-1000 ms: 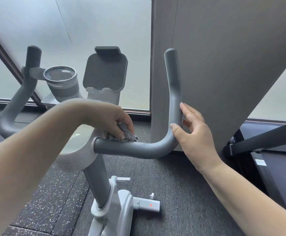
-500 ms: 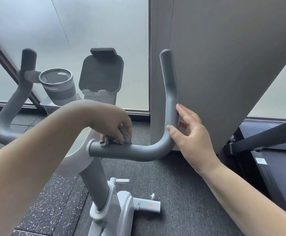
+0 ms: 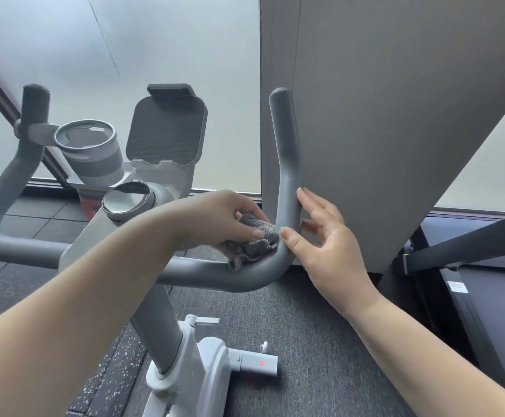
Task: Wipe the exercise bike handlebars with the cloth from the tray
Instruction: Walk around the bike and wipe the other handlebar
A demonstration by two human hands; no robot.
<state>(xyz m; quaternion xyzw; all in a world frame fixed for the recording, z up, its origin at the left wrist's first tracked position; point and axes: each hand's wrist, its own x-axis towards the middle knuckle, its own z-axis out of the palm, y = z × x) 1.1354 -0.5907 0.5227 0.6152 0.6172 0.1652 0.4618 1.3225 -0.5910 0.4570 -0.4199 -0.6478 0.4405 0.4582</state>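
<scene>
The grey padded handlebar point(image 3: 287, 164) of the exercise bike curves from a horizontal bar up into a vertical right grip. My left hand point(image 3: 224, 218) grips a crumpled grey cloth point(image 3: 254, 245) and presses it on the bar at the inside of the right bend. My right hand point(image 3: 320, 236) rests against the outer side of that bend, thumb on the front and fingers straight behind the tube. The left half of the handlebar point(image 3: 10, 188) rises at the far left. The tray is not in view.
A cup holder point(image 3: 90, 149), a round knob point(image 3: 128, 200) and a tablet holder point(image 3: 167, 130) sit on the bike's centre. A grey wall panel point(image 3: 395, 115) stands right behind the right grip. A treadmill rail point(image 3: 467, 239) is at right. The bike's white frame point(image 3: 191, 371) is below.
My left hand has slid the cloth rightward along the horizontal bar from near the centre post to the right bend. My right hand has stayed at the bend.
</scene>
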